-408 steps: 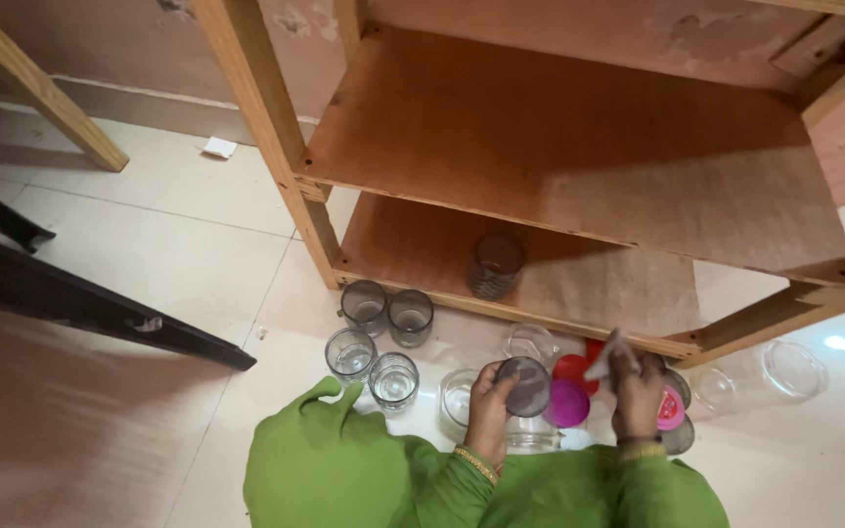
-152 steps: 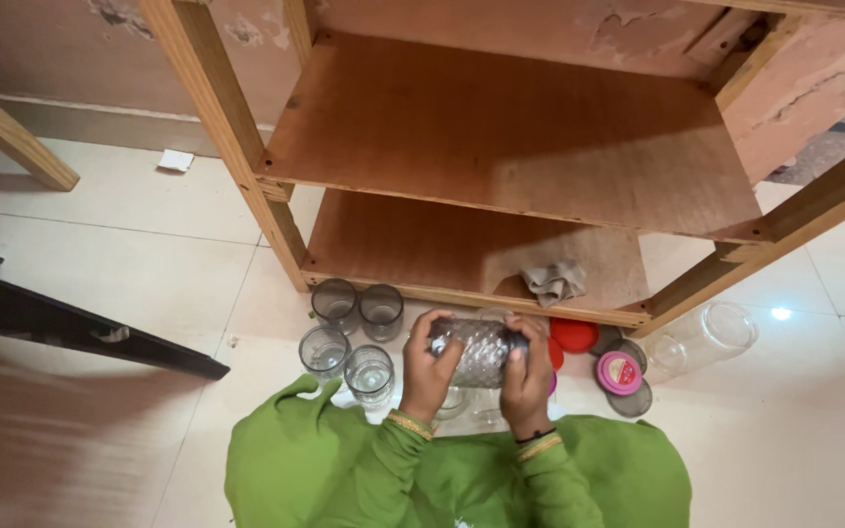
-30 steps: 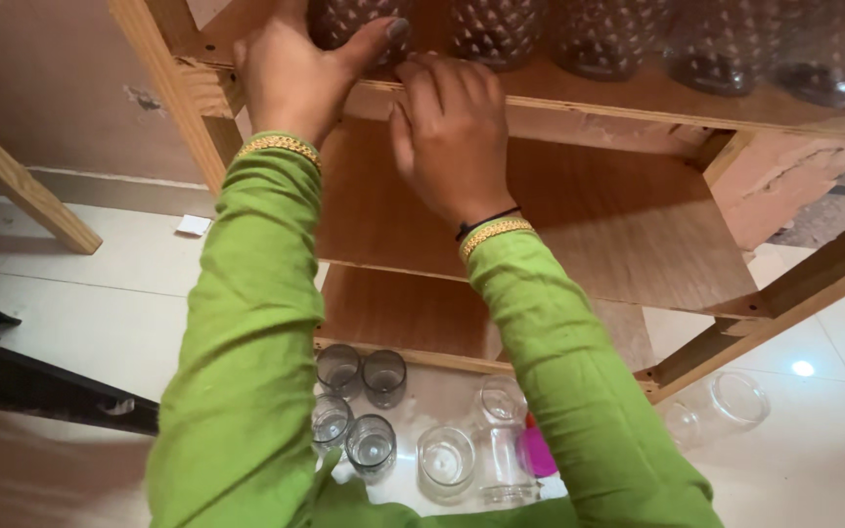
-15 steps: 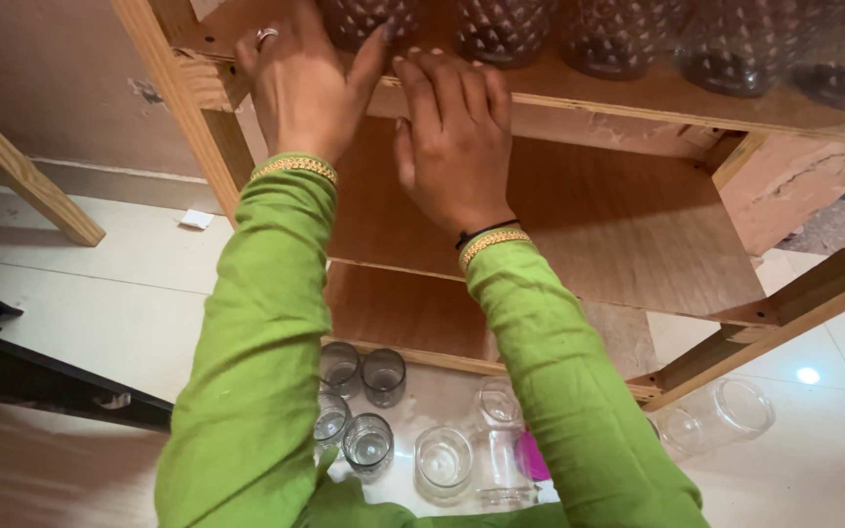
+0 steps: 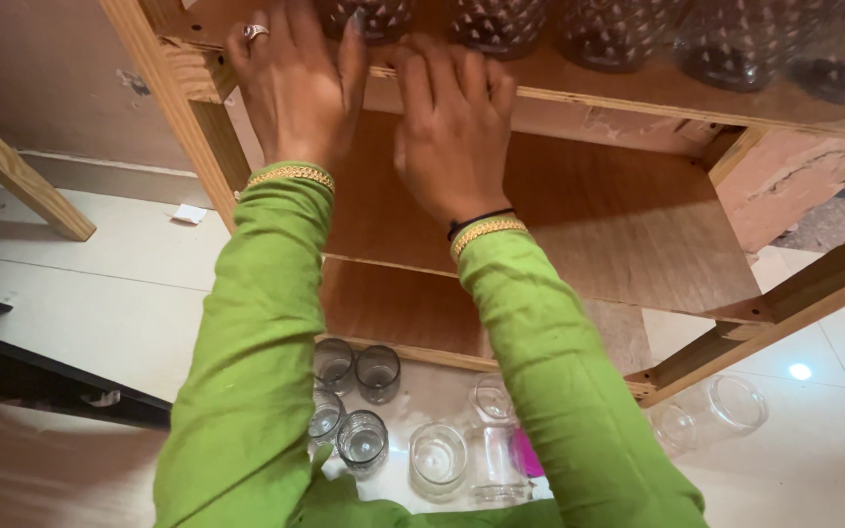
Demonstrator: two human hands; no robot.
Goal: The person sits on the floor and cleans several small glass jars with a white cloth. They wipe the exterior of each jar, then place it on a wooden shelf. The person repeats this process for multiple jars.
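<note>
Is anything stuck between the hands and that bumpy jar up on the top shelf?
Nothing visible is. The left hand reaches right up to the patterned jar at the left end of the top shelf, fingers against its base. The right hand rests on the shelf's front edge just beside it.

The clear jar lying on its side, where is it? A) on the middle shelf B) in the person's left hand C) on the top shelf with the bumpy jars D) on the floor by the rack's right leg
D: the clear jar lies tipped over on the tiled floor beside the rack's right leg, away from both hands.
</note>
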